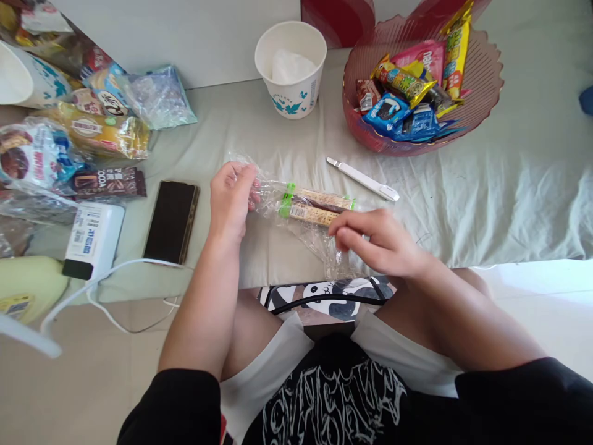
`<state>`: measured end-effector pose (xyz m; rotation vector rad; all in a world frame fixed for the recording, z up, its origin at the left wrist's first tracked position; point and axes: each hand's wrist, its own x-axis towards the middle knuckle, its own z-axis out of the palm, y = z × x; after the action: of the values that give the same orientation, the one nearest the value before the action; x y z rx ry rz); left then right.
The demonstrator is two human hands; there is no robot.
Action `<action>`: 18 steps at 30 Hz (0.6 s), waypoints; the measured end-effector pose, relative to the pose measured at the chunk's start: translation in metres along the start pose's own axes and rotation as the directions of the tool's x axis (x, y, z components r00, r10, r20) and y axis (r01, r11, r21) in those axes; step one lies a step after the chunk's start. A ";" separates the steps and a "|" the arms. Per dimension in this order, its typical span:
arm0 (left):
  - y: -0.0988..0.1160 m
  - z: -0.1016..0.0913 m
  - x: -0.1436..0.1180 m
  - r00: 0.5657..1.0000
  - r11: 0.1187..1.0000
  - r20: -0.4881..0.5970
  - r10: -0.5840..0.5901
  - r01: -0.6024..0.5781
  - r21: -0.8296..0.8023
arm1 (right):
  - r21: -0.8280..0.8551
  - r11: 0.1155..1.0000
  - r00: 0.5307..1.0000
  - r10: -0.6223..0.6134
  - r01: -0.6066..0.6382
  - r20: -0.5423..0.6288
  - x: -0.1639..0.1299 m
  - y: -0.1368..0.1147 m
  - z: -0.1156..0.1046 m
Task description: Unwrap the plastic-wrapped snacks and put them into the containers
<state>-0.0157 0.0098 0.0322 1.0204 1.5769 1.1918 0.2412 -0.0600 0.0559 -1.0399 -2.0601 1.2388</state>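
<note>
snack pack (311, 209) — seemingly between both hands

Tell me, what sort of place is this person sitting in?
Probably a home, likely a bedroom: the surface is a wrinkled pale sheet like a bed's, with a pink snack basket, a paper cup and a phone on it.

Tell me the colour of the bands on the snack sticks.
Bright green bands on the snack sticks, seen from the head view.
</note>
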 end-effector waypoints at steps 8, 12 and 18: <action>0.004 -0.017 -0.011 0.966 0.951 0.258 -0.034 -0.048 0.306 | -0.468 0.882 0.964 -0.072 -0.059 -0.256 0.013 0.023 0.018; 0.008 -0.029 -0.013 0.923 0.926 0.343 -0.172 0.032 0.377 | -0.527 0.841 0.981 0.016 -0.119 -0.196 0.015 0.026 0.023; 0.015 -0.034 -0.018 0.882 0.872 0.409 -0.233 0.002 0.490 | -0.554 0.807 0.970 0.096 -0.207 -0.222 0.022 0.026 0.027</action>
<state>-0.0416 -0.0122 0.0547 1.3765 1.5434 0.4139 0.2175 -0.0475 0.0217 -1.5504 -2.2872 0.5406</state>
